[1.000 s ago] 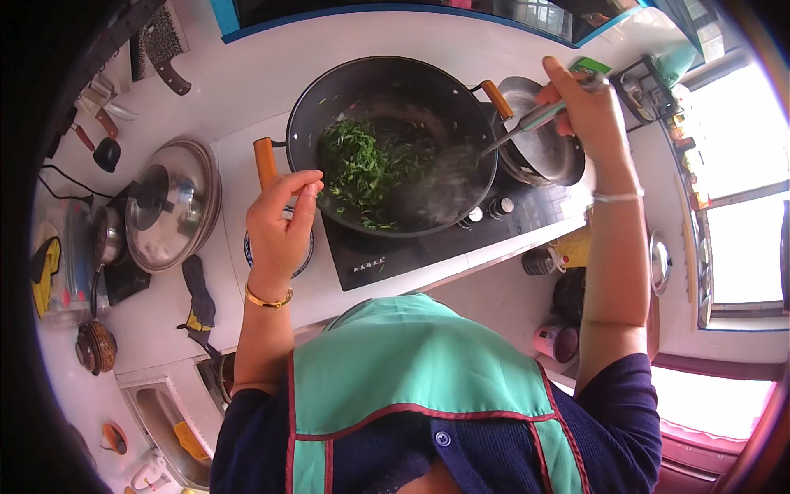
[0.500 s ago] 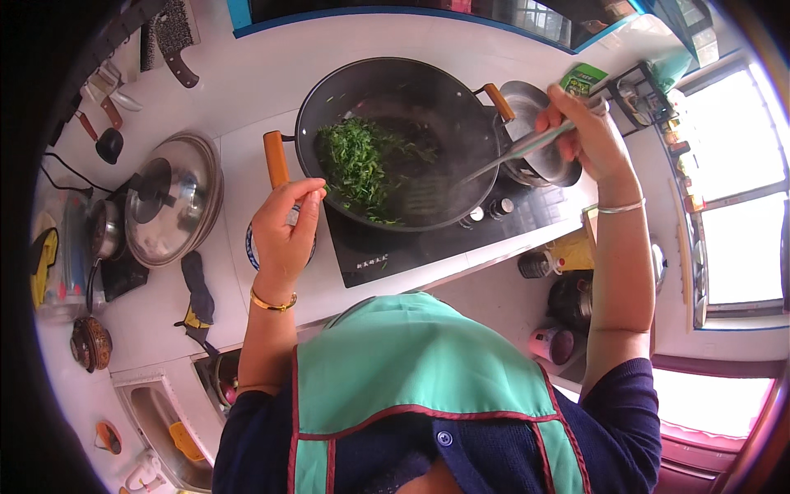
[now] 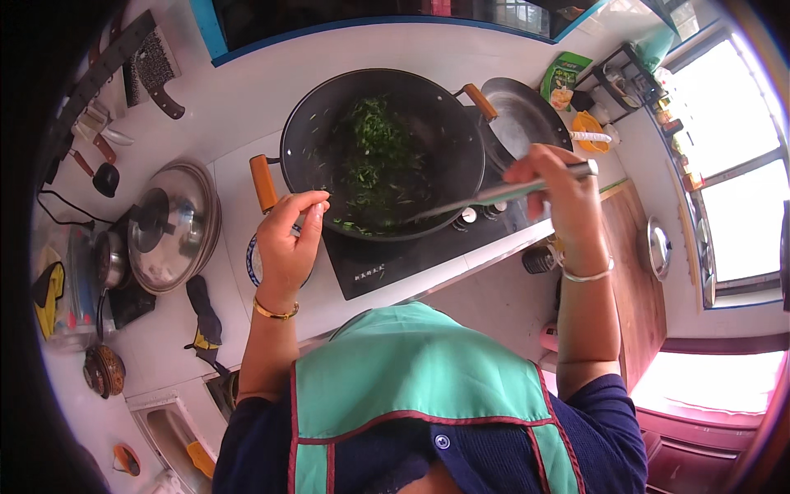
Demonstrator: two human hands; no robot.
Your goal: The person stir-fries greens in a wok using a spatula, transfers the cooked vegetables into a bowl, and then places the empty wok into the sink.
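Observation:
A black two-handled wok (image 3: 448, 123) sits on the black induction hob (image 3: 350, 272). Chopped leafy greens (image 3: 374, 140) are heaped in the middle and far part of it, blurred by motion. My right hand (image 3: 559, 185) is wrapped round the handle of a metal spatula (image 3: 494, 196), whose blade end reaches into the near side of the wok. By the wok's left rim, below its wooden handle (image 3: 263, 183), my left hand (image 3: 288, 243) is closed in a pinch; what is between the fingertips is too small to tell. A blue-rimmed bowl (image 3: 253, 262) is partly hidden behind that hand.
A grey frying pan (image 3: 522, 115) stands right of the wok, near a green packet (image 3: 564, 81) and a yellow basket (image 3: 591, 132). On the left lie a large steel lid (image 3: 177, 226) and a dark cloth (image 3: 202, 309). Knives (image 3: 160, 90) hang on the wall at upper left.
The greens have moved from the wok's left side toward its middle. My right hand and the spatula have come lower and nearer. My left hand stays pinched at the rim.

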